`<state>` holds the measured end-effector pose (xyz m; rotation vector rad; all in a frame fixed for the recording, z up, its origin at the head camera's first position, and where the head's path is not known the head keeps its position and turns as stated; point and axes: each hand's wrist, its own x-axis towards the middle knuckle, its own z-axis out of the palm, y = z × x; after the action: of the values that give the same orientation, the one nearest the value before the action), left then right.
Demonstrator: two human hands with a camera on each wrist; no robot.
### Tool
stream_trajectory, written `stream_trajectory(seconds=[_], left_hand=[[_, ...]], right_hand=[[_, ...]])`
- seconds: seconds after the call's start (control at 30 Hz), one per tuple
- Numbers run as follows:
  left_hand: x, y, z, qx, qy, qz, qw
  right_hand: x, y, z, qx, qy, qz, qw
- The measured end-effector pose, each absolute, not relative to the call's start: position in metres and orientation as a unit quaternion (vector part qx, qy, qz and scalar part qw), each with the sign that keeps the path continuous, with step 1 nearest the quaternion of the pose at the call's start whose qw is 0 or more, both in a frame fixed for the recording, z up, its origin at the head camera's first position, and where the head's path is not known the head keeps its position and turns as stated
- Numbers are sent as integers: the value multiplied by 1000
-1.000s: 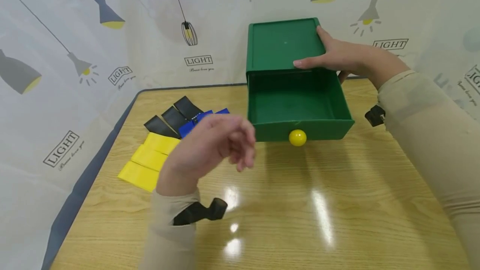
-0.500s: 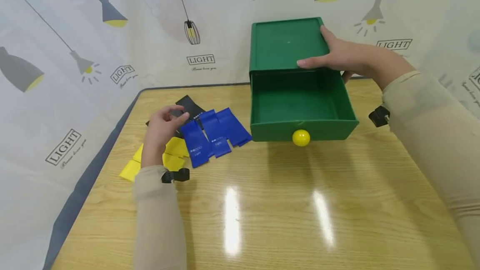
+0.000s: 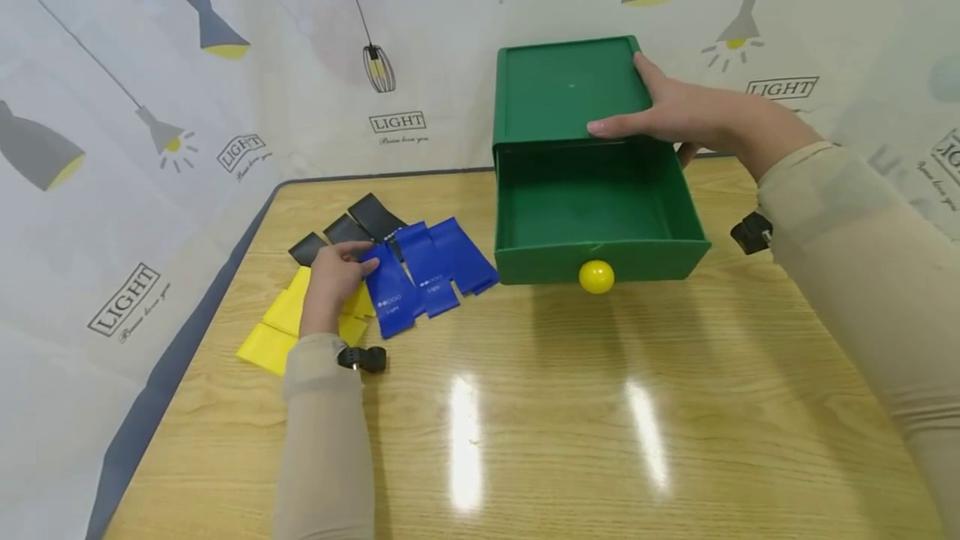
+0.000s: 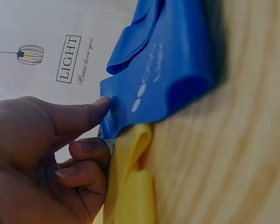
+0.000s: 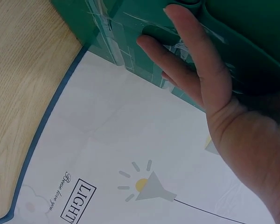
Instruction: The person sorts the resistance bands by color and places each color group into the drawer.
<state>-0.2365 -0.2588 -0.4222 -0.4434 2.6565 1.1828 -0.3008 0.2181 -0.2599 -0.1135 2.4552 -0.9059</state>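
At the left edge of the leftmost blue strip, my left hand pinches the edge; the thumb lies on the blue strip in the left wrist view, the index fingertip hidden behind it. My right hand rests on the right side of the green box, thumb on its top. Straight fingers lie along the box's side in the right wrist view. The box's drawer is pulled out, with nothing visible in it and a yellow knob on its front.
Several yellow strips lie at the left of the wooden table, below several black strips. More blue strips lie near the drawer's left side. A curtain printed with lamps hangs behind and to the left.
My left hand has moved left from in front of the drawer to the strips, then slightly right and down onto the blue strip's edge. My right hand stays on the green box.
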Motion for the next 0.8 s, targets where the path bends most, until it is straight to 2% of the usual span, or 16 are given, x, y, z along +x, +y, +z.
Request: stream_trajectory(seconds=[0.33, 0.6, 0.8], left_hand=[[-232, -259, -418, -140, 895, 415, 78], [-224, -264, -397, -113, 879, 451, 108], [-218, -265, -379, -98, 876, 464, 93]], right_hand=[[-300, 218, -258, -40, 905, -335, 258], [-301, 217, -259, -42, 906, -333, 257], [-301, 217, -260, -41, 906, -334, 255]])
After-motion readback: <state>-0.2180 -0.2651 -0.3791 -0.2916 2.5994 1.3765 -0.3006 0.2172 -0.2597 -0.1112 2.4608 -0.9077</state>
